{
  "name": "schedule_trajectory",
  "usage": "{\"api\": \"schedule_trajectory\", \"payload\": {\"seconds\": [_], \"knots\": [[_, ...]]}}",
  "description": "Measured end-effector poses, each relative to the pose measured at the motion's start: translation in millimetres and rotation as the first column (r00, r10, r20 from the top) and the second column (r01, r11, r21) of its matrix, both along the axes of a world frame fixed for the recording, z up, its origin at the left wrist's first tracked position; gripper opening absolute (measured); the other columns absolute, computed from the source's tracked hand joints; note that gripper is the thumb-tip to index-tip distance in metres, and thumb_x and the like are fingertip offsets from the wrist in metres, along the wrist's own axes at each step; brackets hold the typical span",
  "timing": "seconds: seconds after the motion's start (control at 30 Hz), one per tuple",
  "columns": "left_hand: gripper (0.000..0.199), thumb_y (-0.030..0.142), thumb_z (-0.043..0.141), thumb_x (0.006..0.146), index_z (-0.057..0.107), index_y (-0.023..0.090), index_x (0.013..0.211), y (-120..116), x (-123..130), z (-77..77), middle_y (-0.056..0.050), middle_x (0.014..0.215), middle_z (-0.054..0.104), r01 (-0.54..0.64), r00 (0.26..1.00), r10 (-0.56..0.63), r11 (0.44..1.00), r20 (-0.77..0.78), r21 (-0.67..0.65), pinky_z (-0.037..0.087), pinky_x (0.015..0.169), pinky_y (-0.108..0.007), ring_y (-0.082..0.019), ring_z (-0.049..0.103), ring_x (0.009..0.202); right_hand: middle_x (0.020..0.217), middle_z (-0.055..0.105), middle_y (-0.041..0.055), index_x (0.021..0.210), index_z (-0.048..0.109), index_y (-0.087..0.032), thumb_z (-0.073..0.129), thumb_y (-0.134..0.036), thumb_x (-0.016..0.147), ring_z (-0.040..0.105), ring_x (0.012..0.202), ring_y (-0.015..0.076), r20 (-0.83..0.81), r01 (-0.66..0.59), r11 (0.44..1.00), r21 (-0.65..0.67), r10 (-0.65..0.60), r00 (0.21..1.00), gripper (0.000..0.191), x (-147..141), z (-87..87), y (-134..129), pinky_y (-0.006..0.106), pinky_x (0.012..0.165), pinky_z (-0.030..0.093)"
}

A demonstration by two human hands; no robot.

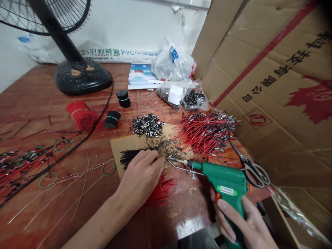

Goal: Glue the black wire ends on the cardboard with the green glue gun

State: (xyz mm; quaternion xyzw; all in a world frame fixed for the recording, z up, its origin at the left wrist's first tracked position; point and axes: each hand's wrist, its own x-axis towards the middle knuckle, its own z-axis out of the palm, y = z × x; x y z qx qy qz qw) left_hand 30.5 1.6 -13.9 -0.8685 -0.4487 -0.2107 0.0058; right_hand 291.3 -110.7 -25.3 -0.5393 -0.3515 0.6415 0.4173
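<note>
My left hand (141, 176) lies palm down near the bottom centre of the frame, fingers curled over a fan of black wires (132, 155) on a sheet of brown card (121, 145); a bunch of red wires (159, 192) shows from under my palm. My right hand (241, 221), at the lower right, is clamped round the grip of a green soldering gun (223, 180), whose metal tip (172, 159) points left and sits just beside my left fingertips, over the card.

Above the card's middle lies a heap of small black-and-silver parts (147, 125), and to its right a big pile of red wires with metal ends (206, 131). Scissors (250, 167) lie just right of the gun, against a large cardboard box (272, 86). At the upper left of the desk (33, 100) stands a black fan (81, 76), with a banded red bundle (80, 116) and two black bundles (118, 107) below it. Green rubber bands (48, 180) and thin bare wires (64, 193) lie at the left.
</note>
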Motion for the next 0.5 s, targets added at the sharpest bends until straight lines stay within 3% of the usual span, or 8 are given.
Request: {"api": "schedule_trajectory", "payload": {"seconds": [0.5], "knots": [[0.019,0.015,0.054,0.097,0.066,0.017,0.082,-1.1,-0.7,0.2,-0.002,0.077,0.053,0.004,1.0,-0.004,1.0,-0.01,-0.012,0.041,0.069,-0.034,-0.018,0.048,0.073,0.055,0.047,-0.0069,0.092,0.051,-0.022,0.057,-0.042,0.099,0.039,0.048,0.0108,0.018,-0.007,1.0,-0.024,0.008,1.0,0.022,-0.3,2.3,1.5,0.028,0.051,0.035]]}}
